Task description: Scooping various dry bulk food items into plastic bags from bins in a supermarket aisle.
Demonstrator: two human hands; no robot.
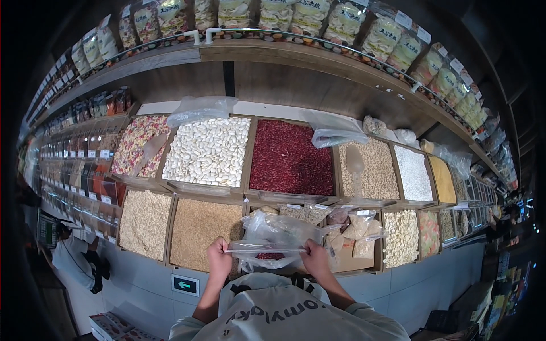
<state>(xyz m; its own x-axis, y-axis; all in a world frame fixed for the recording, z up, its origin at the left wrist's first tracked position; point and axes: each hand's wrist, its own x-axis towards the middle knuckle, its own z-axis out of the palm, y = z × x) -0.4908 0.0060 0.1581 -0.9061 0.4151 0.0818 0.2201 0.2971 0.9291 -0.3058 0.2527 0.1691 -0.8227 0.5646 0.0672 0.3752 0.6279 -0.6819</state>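
Note:
A clear plastic bag [277,230] is stretched between my hands in front of my body. My left hand [220,255] grips one end of its gathered edge, and my right hand [316,256] grips the other. Dark red beans [270,256] show through the plastic at the bottom of the bag. The bag hangs over the front row of wooden bins and hides part of a compartment behind it. Beyond it lies a bin of red kidney beans [294,157]. Left of my left hand is a bin of brown grain [204,230].
White beans [207,151] fill a back-row bin. A scoop [355,160] rests in the tan grain bin. Filled small bags [362,232] lie right of my hands. Packaged goods [313,15] line the shelf above. A person [74,258] is at far left.

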